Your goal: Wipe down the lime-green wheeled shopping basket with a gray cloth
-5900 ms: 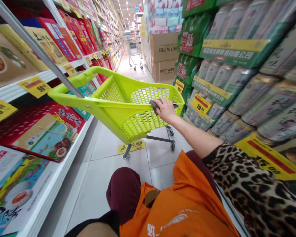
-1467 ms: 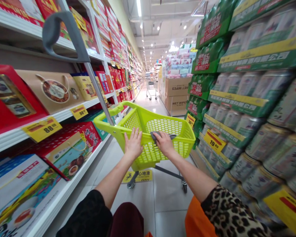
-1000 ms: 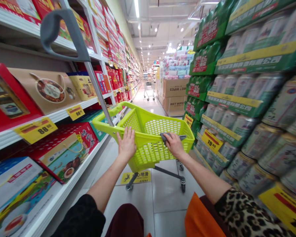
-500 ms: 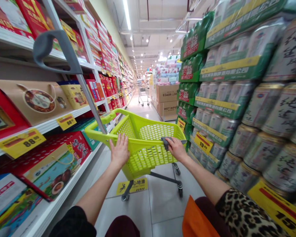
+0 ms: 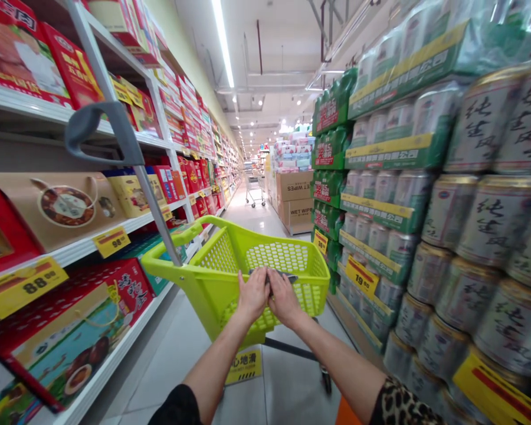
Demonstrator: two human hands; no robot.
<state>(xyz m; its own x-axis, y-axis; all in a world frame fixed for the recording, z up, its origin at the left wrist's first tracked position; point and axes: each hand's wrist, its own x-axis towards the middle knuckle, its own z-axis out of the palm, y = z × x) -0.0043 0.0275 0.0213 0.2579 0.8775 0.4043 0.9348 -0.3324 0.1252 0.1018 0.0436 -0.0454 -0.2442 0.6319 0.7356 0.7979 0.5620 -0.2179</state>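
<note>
We find the lime-green cart (image 5: 207, 295) on the floor (image 5: 146, 366) directly before both hands, its near rim (image 5: 221, 274) beneath them. The right hand (image 5: 285, 296) is curled on a grey cloth (image 5: 289, 277) at that rim; the left hand (image 5: 252, 296) meets it, and we cannot tell whether it grips the cloth too. We note the cart's long axis runs crosswise, grey handle (image 5: 131, 136) end left, nose right; the cloth lies along the rim.

Left hand (image 5: 253, 295) meets right hand (image 5: 285, 297), which holds a gray cloth (image 5: 289, 277) against a green cart (image 5: 206, 304).
</note>
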